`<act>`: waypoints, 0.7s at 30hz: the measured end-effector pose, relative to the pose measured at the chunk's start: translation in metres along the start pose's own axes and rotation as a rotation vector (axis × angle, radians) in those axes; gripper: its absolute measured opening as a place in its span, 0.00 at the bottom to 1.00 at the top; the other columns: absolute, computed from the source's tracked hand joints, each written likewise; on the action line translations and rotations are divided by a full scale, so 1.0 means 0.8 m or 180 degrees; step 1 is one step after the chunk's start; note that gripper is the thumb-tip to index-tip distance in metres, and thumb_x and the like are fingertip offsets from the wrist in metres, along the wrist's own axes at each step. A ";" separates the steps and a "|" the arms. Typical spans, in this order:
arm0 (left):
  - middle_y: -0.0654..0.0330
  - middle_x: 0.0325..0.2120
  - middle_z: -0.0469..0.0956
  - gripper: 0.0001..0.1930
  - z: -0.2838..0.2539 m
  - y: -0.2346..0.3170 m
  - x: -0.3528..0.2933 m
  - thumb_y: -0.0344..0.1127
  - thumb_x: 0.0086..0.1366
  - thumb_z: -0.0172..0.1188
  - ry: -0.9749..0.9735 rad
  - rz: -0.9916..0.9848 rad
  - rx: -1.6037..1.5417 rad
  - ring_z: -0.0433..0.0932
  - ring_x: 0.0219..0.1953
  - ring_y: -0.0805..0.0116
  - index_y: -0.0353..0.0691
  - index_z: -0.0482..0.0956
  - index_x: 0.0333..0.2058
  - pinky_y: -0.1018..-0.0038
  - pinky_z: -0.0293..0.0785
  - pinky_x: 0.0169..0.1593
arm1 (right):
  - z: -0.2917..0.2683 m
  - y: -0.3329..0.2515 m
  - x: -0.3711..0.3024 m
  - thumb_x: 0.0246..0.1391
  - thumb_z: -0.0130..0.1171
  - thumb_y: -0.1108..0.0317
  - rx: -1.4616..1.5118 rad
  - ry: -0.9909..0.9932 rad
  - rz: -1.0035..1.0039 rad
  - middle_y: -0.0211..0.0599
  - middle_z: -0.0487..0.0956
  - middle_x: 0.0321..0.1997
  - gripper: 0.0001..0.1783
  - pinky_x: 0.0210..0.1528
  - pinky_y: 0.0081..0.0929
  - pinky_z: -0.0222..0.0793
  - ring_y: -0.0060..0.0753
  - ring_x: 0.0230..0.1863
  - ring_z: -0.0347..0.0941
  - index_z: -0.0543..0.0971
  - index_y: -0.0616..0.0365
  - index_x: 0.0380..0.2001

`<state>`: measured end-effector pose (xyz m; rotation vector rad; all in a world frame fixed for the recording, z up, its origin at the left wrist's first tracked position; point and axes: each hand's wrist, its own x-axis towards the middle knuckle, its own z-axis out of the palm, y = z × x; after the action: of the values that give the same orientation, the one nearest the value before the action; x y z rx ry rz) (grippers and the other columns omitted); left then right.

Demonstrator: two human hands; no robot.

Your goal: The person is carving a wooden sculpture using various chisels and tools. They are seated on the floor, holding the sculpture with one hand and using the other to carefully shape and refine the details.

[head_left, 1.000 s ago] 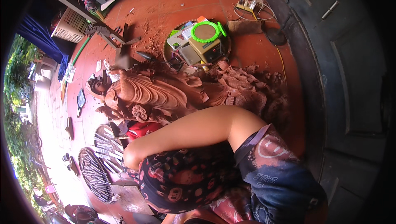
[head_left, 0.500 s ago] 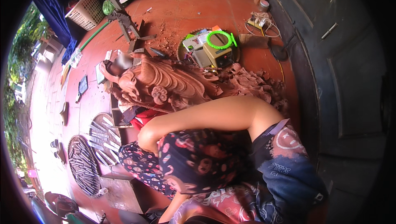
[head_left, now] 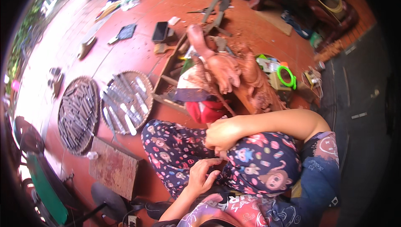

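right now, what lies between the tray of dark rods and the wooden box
In the head view, a round woven tray of flat silvery tools lies between them, on the red floor.

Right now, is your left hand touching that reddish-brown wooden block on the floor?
Apart. The head view shows the gap: a dark patterned trouser leg and a strip of red tiled floor lie between the left hand and the wooden block.

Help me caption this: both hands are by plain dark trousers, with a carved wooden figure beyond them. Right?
Not quite: the head view shows the dark trousers are patterned, not plain. The left hand and right hand are by them, with the carved wooden figure beyond.
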<state>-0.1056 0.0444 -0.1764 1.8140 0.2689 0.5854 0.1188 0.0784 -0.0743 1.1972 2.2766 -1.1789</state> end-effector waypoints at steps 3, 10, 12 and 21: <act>0.52 0.46 0.83 0.13 -0.038 -0.011 -0.005 0.41 0.65 0.60 0.0479 -0.0263 0.0626 0.79 0.50 0.51 0.36 0.80 0.39 0.61 0.71 0.56 | 0.003 0.001 0.016 0.50 0.65 0.60 -0.0223 -0.0088 -0.0118 0.50 0.83 0.30 0.14 0.39 0.47 0.77 0.54 0.37 0.82 0.84 0.60 0.34; 0.52 0.70 0.59 0.28 -0.113 -0.088 -0.025 0.47 0.61 0.66 0.1231 -0.1284 0.2739 0.48 0.74 0.42 0.46 0.73 0.58 0.46 0.41 0.72 | -0.041 -0.046 0.007 0.50 0.59 0.68 0.0043 0.0803 -0.1324 0.48 0.80 0.29 0.12 0.34 0.44 0.78 0.53 0.33 0.82 0.79 0.64 0.35; 0.53 0.70 0.60 0.28 -0.107 -0.097 -0.007 0.47 0.61 0.65 0.1214 -0.1289 0.2766 0.48 0.73 0.42 0.46 0.74 0.58 0.47 0.40 0.72 | -0.070 -0.067 -0.030 0.52 0.62 0.66 -0.0312 0.1875 -0.1230 0.34 0.78 0.26 0.12 0.30 0.27 0.75 0.32 0.29 0.80 0.80 0.60 0.39; 0.55 0.62 0.71 0.19 -0.102 -0.103 0.047 0.43 0.63 0.63 0.1224 -0.1235 0.3305 0.56 0.71 0.43 0.42 0.78 0.50 0.49 0.44 0.72 | -0.052 -0.079 -0.068 0.40 0.65 0.70 -0.0465 0.3560 -0.0892 0.24 0.66 0.21 0.14 0.17 0.18 0.57 0.21 0.18 0.64 0.83 0.54 0.35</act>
<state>-0.1067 0.1555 -0.2260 2.5034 1.3512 0.5471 0.1057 0.0621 0.0163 1.7979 3.3105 -0.3548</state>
